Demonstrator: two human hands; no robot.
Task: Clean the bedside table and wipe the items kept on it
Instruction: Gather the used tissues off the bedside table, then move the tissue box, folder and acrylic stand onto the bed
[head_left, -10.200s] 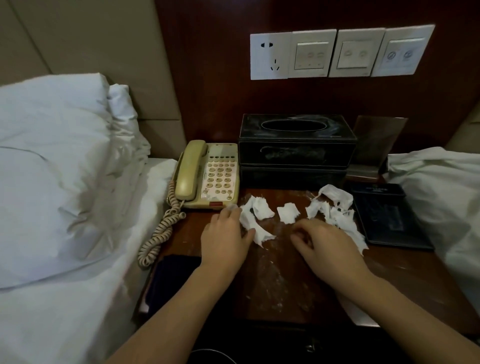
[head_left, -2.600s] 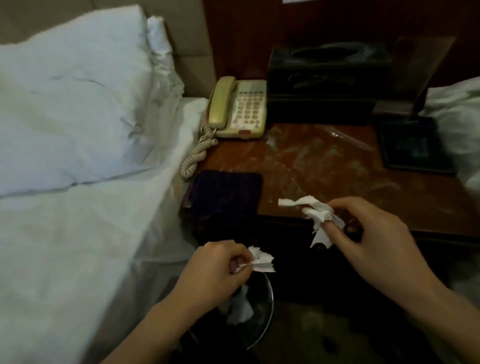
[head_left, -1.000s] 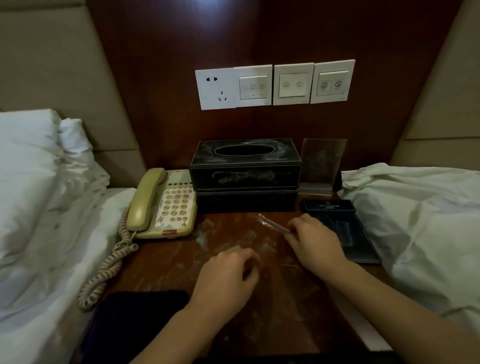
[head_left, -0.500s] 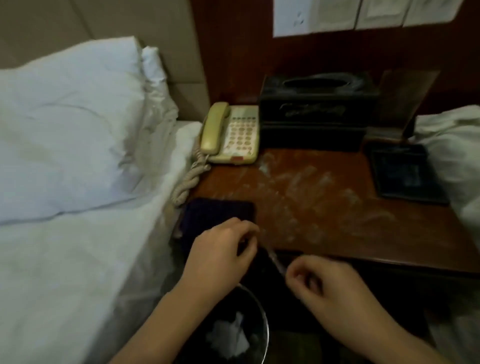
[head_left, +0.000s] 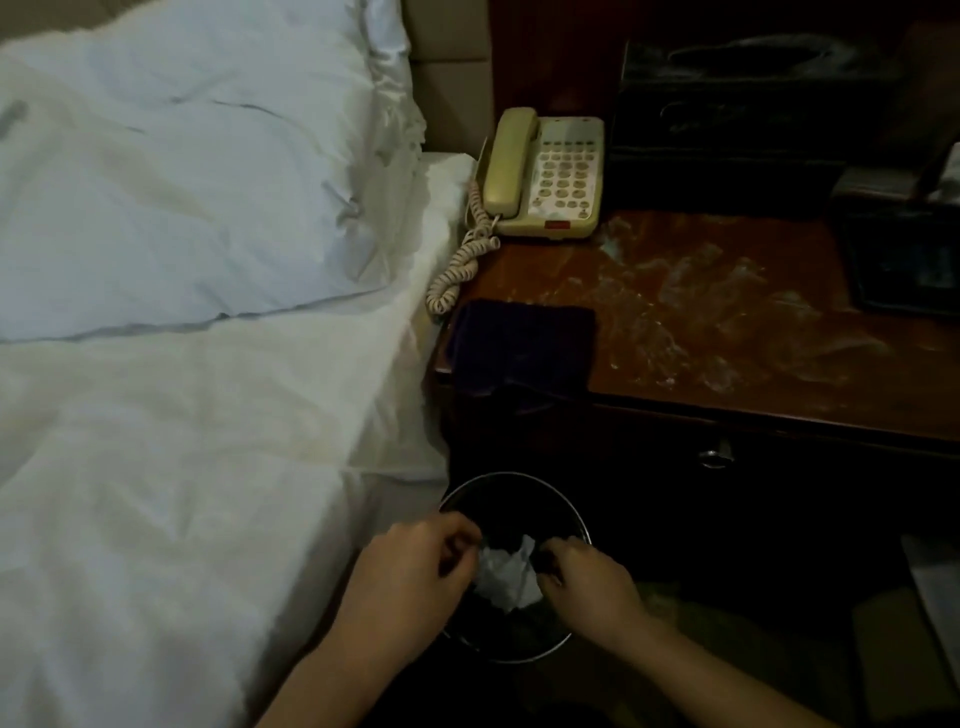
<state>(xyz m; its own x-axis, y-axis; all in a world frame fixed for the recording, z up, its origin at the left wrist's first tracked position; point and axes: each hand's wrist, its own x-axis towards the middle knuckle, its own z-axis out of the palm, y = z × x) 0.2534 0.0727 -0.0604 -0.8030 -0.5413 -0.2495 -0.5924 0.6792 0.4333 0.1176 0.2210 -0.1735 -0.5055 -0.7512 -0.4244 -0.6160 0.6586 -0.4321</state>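
Dusty streaks are covering the wooden bedside surface, which is carrying a beige telephone, a black tissue box and a dark cloth at its front corner. White bedding is lying alongside. Below, both hands are hovering over a round bin holding crumpled tissue; the left hand and right hand are curling their fingers, whether gripping anything I cannot tell.
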